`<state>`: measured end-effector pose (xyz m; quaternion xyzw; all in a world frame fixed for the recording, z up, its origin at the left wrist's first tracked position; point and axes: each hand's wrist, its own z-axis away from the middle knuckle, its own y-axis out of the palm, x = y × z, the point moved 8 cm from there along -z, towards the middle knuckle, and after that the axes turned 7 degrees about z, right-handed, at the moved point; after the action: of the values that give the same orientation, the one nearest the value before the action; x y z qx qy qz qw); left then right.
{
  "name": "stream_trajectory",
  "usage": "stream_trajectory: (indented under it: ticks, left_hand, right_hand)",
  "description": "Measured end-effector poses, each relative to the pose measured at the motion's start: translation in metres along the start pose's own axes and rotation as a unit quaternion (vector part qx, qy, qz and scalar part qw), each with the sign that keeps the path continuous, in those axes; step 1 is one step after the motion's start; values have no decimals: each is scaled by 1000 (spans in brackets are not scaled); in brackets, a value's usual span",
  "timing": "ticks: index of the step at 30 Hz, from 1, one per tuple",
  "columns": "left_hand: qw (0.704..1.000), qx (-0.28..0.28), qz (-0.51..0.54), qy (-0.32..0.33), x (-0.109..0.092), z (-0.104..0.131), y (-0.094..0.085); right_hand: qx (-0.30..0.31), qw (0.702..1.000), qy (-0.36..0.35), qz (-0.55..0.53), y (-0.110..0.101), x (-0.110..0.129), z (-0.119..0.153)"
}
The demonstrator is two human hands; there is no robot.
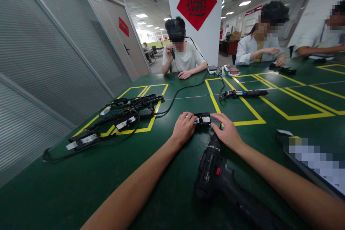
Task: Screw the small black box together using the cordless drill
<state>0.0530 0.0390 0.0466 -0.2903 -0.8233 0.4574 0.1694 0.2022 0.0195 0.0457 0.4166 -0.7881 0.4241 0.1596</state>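
Observation:
A small black device with a white face (202, 119) rests on or just above the green table in front of me. My left hand (184, 126), with a ring on one finger, has its fingers closed round the left end. At the right end, the thumb and index fingertips of my right hand (225, 130) press against the edge. Part of the device is hidden behind my left fingers. Just below my right hand lies a black cordless drill (212, 169), its chuck pointing toward the device and its handle running to the lower right.
Left of my hands, several black cabled units with white faces (126, 123) lie tangled across yellow tape rectangles. An electric screwdriver (246, 93) lies ahead to the right, and a dark-edged, blurred-out object (289, 151) nearer. Across the table sit a person (185, 57) and others further right.

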Motion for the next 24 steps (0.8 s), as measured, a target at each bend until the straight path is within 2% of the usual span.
stream_trajectory:
  ticks: [24]
  left_hand:
    - [998, 2, 44, 39, -8, -1, -4]
  right_hand:
    - [54, 996, 65, -29, 12, -18, 1]
